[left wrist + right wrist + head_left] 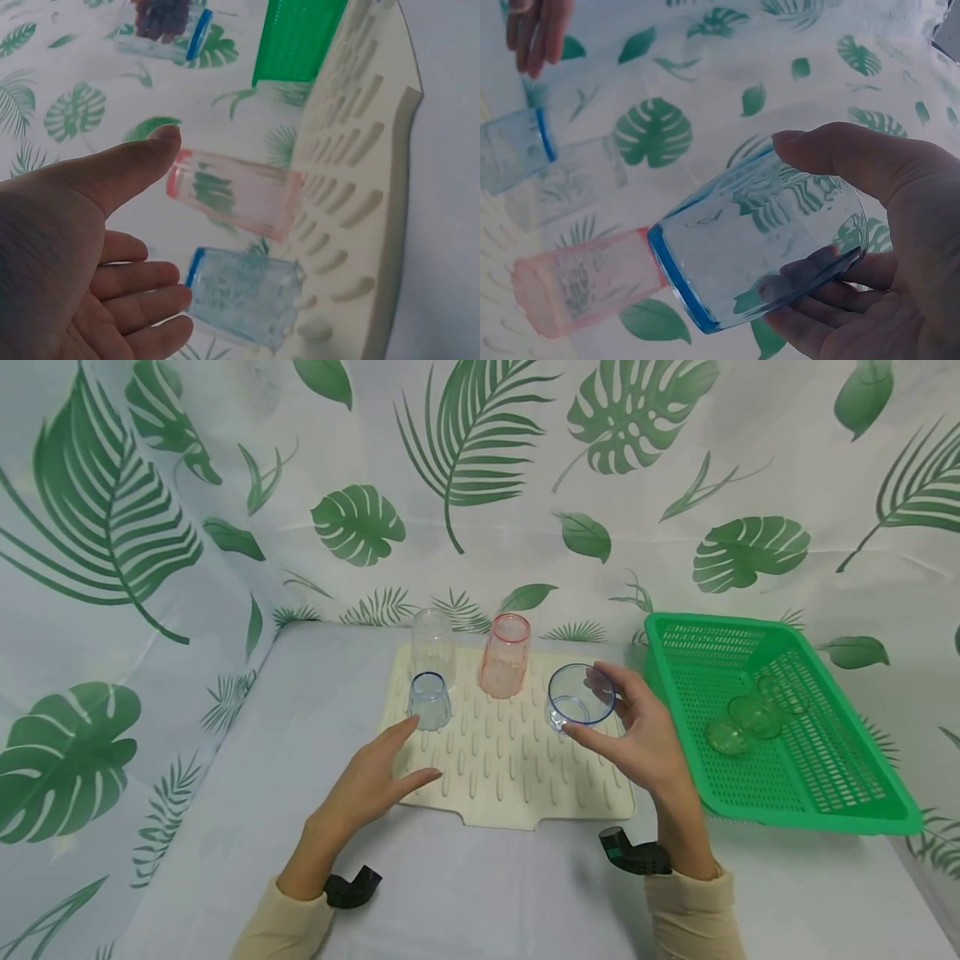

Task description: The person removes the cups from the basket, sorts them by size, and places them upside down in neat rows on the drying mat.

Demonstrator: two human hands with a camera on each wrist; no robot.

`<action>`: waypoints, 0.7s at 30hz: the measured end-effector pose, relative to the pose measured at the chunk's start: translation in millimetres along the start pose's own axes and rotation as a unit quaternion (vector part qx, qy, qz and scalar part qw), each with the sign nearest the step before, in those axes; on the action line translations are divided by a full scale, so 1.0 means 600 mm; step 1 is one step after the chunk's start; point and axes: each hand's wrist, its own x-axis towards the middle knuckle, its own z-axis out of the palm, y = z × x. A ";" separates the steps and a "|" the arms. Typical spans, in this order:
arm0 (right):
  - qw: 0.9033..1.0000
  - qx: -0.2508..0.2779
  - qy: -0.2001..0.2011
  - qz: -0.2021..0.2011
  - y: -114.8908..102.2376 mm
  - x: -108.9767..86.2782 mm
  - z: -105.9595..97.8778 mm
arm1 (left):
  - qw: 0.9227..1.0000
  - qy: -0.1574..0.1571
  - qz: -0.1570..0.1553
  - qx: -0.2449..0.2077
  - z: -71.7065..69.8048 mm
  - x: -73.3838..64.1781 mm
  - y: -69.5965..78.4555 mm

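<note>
My right hand point(648, 735) holds a clear glass with a blue rim point(564, 706) between thumb and fingers, over the right part of a cream drying mat point(510, 777). The fingers show through its wall in the right wrist view. My left hand point(371, 777) has its thumb and fingers spread, beside a small blue-rimmed glass point(431, 708) on the mat's left part. Whether the fingertips touch that glass I cannot tell. Behind it stands a tall clear glass point(433, 639). A pink glass with a red rim point(506, 658) stands at the mat's back middle.
A green plastic basket point(810, 820) stands right of the mat, close to my right forearm. Several greenish clear glasses point(756, 717) lie inside it. A leaf-patterned cloth point(480, 527) hangs behind the white-covered table point(480, 893).
</note>
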 end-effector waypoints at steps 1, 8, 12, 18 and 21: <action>1.000 0.002 -0.002 -0.003 0.000 -0.001 0.001 | 1.000 -0.002 0.002 -0.001 0.001 0.002 0.004; 0.999 0.007 -0.036 -0.025 -0.002 -0.002 0.012 | 0.999 -0.005 0.032 -0.022 0.005 0.014 0.033; 0.997 0.011 -0.071 -0.036 -0.006 -0.002 0.021 | 0.998 -0.006 0.050 -0.044 0.004 0.015 0.052; 0.993 -0.007 -0.113 -0.036 -0.017 -0.004 0.034 | 0.993 -0.013 0.084 -0.080 0.002 0.018 0.076; 0.991 -0.002 -0.127 -0.038 -0.019 -0.007 0.041 | 0.990 -0.015 0.104 -0.089 0.003 0.019 0.086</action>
